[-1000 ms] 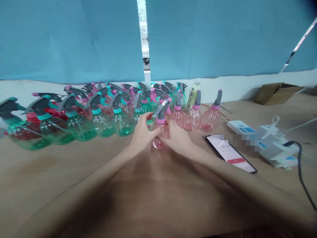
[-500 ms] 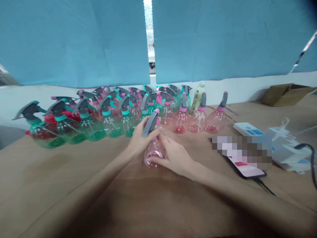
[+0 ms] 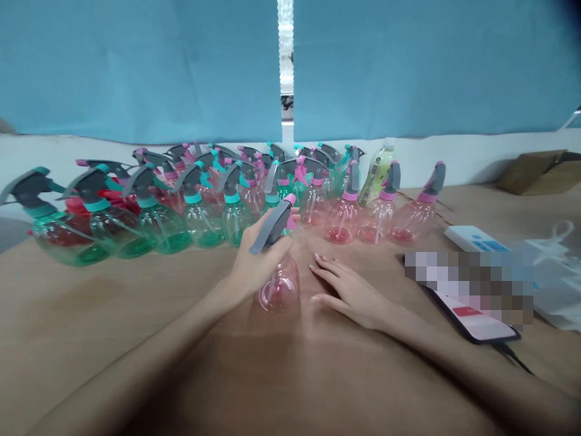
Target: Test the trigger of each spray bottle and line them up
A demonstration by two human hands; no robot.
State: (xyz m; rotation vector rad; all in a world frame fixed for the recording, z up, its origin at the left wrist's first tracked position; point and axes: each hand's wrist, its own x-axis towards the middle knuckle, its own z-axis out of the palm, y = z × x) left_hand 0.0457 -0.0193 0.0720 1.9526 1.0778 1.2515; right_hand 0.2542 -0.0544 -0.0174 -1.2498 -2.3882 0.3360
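Note:
A clear pink spray bottle (image 3: 280, 289) with a grey and pink trigger head stands on the table in front of me. My left hand (image 3: 254, 251) is wrapped round its neck, just under the spray head; some fingers are hidden behind it. To the bottle's right, apart from it, my right hand (image 3: 351, 290) is low over the table with its fingers stretched out and nothing in them. Behind both hands stand several more spray bottles: a green one (image 3: 204, 221) among those to the left, a pink one (image 3: 342, 221) among those to the right.
At the right lie a phone (image 3: 481, 324) with a cable and a white power strip (image 3: 476, 239). A cardboard box (image 3: 538, 172) sits at the far right. A drink bottle with a yellow-green label (image 3: 376, 175) stands behind the pink bottles, near the blue wall covering (image 3: 145, 72).
My right hand has let go of the pink spray bottle and moved right, its fingers now spread. My left hand still holds the bottle. The view has shifted slightly.

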